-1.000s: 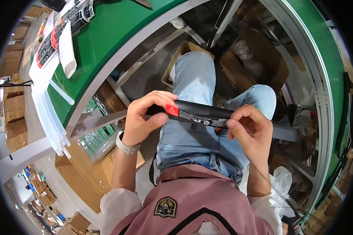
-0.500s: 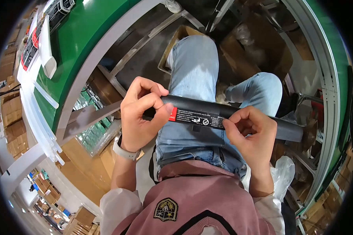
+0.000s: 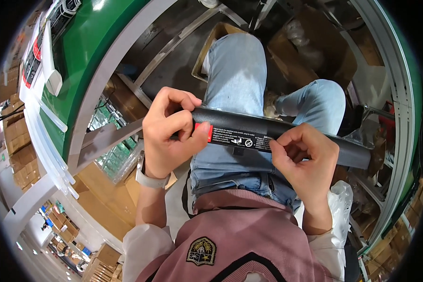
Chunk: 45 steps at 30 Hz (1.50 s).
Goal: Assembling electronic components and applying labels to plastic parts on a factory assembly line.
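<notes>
A long black tube-like part [image 3: 254, 121] lies across above my thighs, its right end slanting lower. On its near side runs a black warning label [image 3: 239, 137] with white print and a red patch at the left end. My left hand [image 3: 168, 136] is closed around the tube's left end, the thumb pressing on the red patch. My right hand [image 3: 308, 162] is curled, thumb and fingertip pinched at the label's right end. The fingers behind the tube are hidden. A small dark tab [image 3: 238, 151] shows below the label.
At the upper left, a green worktop [image 3: 91, 42] carries a sheet of labels [image 3: 33, 63] and a white tray-like strip [image 3: 53, 77]. Translucent tubes [image 3: 44, 141] hang over its edge. An open carton [image 3: 211, 42] stands by my leg; a metal frame [image 3: 395, 94] curves along the right.
The tube and both hands have shifted slightly within the view, the right hand a little right and down. The grip and the label's place on the tube look the same.
</notes>
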Each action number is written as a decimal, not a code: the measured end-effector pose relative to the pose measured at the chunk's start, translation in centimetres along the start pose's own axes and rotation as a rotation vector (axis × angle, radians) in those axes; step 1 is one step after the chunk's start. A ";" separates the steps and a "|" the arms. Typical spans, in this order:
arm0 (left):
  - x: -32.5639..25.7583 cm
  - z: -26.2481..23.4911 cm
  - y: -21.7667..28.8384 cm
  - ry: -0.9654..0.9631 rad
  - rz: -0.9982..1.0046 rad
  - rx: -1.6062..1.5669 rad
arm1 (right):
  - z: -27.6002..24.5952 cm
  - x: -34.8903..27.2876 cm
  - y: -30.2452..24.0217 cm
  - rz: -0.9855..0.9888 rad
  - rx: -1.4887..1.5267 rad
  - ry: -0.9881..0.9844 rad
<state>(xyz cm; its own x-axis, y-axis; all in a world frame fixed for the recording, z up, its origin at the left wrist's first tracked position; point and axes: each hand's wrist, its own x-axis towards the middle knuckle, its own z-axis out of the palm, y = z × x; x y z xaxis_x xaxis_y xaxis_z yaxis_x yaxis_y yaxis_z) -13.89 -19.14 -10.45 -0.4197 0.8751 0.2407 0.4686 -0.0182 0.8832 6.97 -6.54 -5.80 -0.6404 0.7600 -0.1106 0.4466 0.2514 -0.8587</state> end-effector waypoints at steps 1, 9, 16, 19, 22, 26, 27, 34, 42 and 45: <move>0.0 -0.1 -0.2 0.008 0.009 -0.041 | 0.0 0.0 0.0 0.003 -0.002 0.002; -0.2 -0.1 -0.6 0.043 -0.039 -0.037 | 0.0 0.1 -0.3 0.082 0.059 -0.015; -0.4 0.0 -0.6 0.054 -0.031 -0.040 | 0.1 0.4 -0.2 -0.013 0.004 -0.010; -0.5 -0.1 -0.6 0.075 -0.032 -0.031 | -1.4 1.2 -1.4 -0.157 -0.669 -0.004; -0.9 -0.1 -0.7 0.089 -0.023 -0.005 | -2.1 1.3 -2.6 0.070 -0.821 -0.048; -0.1 1.9 -1.1 0.178 0.091 -0.017 | 1.5 0.6 -1.0 -0.559 -0.680 -0.280; -0.2 1.8 -1.5 0.180 0.082 -0.027 | 0.9 0.8 0.2 -0.604 -0.775 -0.232; -0.2 1.6 -1.1 0.256 0.066 0.021 | -9.7 -2.5 7.0 -0.517 -0.902 0.105; -1.3 -3.5 7.2 0.712 0.198 0.556 | -17.4 -9.9 4.2 -0.545 -0.931 0.439; -4.0 -7.0 9.7 0.818 0.561 0.555 | -23.4 -14.0 2.5 -0.252 -0.846 0.677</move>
<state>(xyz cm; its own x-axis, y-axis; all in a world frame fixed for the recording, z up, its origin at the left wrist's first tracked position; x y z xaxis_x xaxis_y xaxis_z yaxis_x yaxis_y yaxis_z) -13.12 -26.26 -0.03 -0.3284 0.2288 0.9164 0.9445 0.0874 0.3167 31.68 -2.57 5.32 -0.4151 0.7348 0.5364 0.7988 0.5765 -0.1717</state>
